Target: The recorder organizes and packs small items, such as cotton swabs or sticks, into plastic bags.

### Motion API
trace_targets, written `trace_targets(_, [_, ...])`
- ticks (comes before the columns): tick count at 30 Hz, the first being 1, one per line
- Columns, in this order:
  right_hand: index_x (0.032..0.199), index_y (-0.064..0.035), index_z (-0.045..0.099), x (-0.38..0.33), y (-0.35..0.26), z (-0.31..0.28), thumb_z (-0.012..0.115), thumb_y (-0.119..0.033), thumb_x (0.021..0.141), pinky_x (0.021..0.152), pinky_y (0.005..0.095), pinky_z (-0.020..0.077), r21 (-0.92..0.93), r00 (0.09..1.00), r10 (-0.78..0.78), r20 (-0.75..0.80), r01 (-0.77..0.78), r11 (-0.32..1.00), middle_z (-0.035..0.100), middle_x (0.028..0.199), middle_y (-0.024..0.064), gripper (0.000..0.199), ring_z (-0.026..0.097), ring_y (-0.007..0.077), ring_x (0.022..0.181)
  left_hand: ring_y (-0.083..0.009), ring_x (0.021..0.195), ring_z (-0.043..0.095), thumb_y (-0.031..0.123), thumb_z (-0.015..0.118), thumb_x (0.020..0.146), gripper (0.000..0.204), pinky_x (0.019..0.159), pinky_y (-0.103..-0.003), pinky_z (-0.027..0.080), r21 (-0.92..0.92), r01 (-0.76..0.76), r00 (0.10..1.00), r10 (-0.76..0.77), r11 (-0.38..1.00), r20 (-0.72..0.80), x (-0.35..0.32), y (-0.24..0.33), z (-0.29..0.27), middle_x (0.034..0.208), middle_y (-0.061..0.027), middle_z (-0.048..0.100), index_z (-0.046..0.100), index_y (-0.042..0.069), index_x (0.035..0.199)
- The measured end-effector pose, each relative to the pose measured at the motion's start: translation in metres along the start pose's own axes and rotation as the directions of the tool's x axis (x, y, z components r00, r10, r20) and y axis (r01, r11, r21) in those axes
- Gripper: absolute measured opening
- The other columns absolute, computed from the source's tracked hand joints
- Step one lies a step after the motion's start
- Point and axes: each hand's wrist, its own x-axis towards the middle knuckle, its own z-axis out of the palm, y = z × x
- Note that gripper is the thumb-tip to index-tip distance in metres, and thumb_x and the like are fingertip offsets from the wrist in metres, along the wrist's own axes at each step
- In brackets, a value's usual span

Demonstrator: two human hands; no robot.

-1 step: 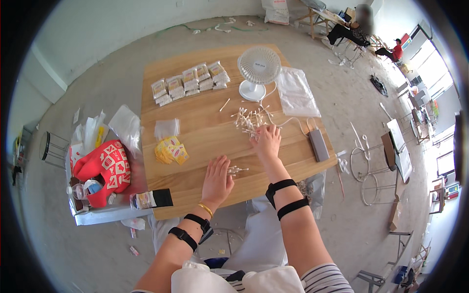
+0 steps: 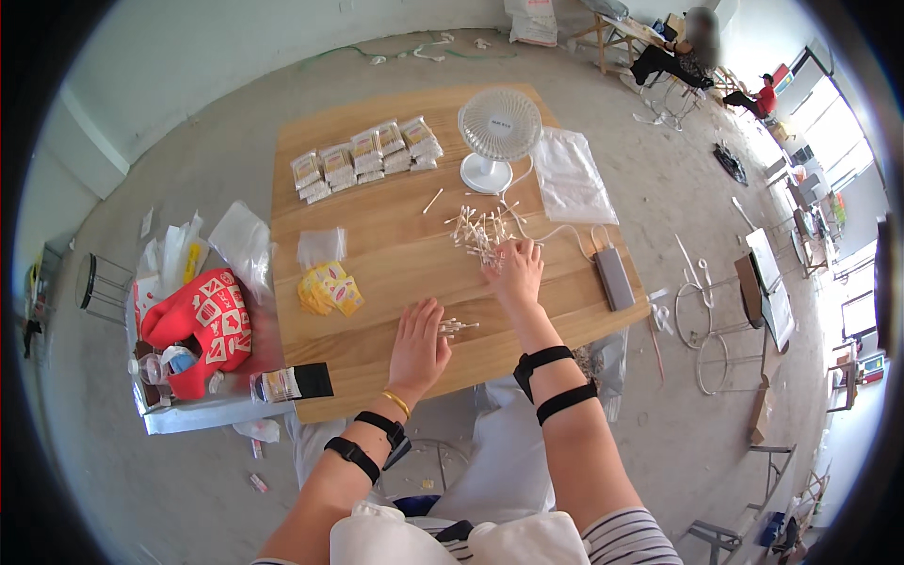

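The fingers of the right hand [image 2: 518, 275] are bent down into the near side of the cotton swab pile [image 2: 478, 224], right of the surface's [image 2: 395, 254] middle; I cannot tell whether they pinch any. The left hand [image 2: 417, 348] lies fairly flat toward the near edge, fingers straight and close together; a few loose swabs [image 2: 459, 328] lie at its thumb side, held or merely touched, I cannot tell. Because the swabs in the pile cross every way, a pull there could drag neighbours along and scatter them. A sweep of the left hand could roll its few off the near edge. Toward the right edge, a forearm snagging the white cable [image 2: 563, 232] could tug the fan [image 2: 499, 127] or the grey power bank [image 2: 615, 280].
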Motion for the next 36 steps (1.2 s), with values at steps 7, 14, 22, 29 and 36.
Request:
trace_targets(7, [0.097, -0.0163, 0.068, -0.003, 0.017, -0.001, 0.079, -0.021, 0.076, 0.094, 0.0453, 0.0415, 0.019, 1.0, 0.006, 0.008, -0.006, 1.0, 0.054, 0.112, 0.0063, 0.024, 0.048, 0.0298, 0.115, -0.0347, 0.138, 0.043, 0.008, 0.063, 0.083, 0.047, 0.119, -0.052, 0.031, -0.005, -0.009, 1.0, 0.009, 1.0, -0.002, -0.001, -0.001, 0.001, 0.142, -0.0157, 0.049, 0.052, 0.005, 0.129])
trace_targets(14, [0.087, -0.0132, 0.071, -0.011, 0.013, -0.01, 0.076, -0.02, 0.078, 0.092, 0.0438, 0.0413, 0.045, 0.992, -0.042, -0.122, 0.048, 0.998, 0.058, 0.103, 0.0056, 0.012, 0.052, 0.0286, 0.11, -0.0321, 0.13, 0.051, 0.007, 0.065, 0.082, 0.036, 0.116, -0.056, 0.033, -0.019, -0.045, 0.999, 0.045, 0.999, -0.009, -0.002, -0.002, 0.002, 0.133, -0.0113, 0.055, 0.058, 0.009, 0.118])
trace_targets(22, [0.088, -0.0137, 0.071, -0.039, -0.007, -0.001, 0.077, -0.017, 0.077, 0.092, 0.0444, 0.0419, 0.201, 0.973, -0.231, 0.015, 0.223, 0.954, 0.06, 0.105, 0.0062, 0.013, 0.053, 0.0306, 0.108, -0.0364, 0.13, 0.049, 0.008, 0.067, 0.082, 0.045, 0.116, -0.059, 0.032, -0.012, -0.028, 0.999, 0.028, 1.0, 0.022, -0.003, 0.0, 0.0, 0.137, -0.0132, 0.05, 0.054, 0.009, 0.125])
trace_targets(29, [0.1, -0.0133, 0.067, -0.059, -0.021, -0.01, 0.081, -0.017, 0.073, 0.095, 0.0453, 0.0429, 0.337, 0.932, -0.342, 0.123, 0.285, 0.898, 0.057, 0.111, 0.0086, 0.03, 0.052, 0.0328, 0.112, -0.0404, 0.146, 0.029, 0.013, 0.066, 0.083, 0.062, 0.121, -0.06, 0.021, 0.012, 0.046, 0.998, -0.046, 0.999, -0.03, -0.005, -0.001, 0.003, 0.155, -0.0188, 0.033, 0.042, 0.003, 0.139])
trace_targets(36, [0.11, -0.0159, 0.068, -0.059, -0.002, -0.013, 0.075, -0.011, 0.077, 0.095, 0.0451, 0.0438, 0.305, 0.952, -0.267, 0.148, 0.213, 0.928, 0.057, 0.112, 0.0102, 0.035, 0.053, 0.0323, 0.111, -0.0359, 0.15, 0.024, 0.018, 0.058, 0.088, 0.065, 0.122, -0.06, 0.014, 0.092, 0.05, 0.993, -0.059, 0.994, 0.099, -0.002, -0.001, 0.001, 0.16, -0.0134, 0.03, 0.038, 0.008, 0.149])
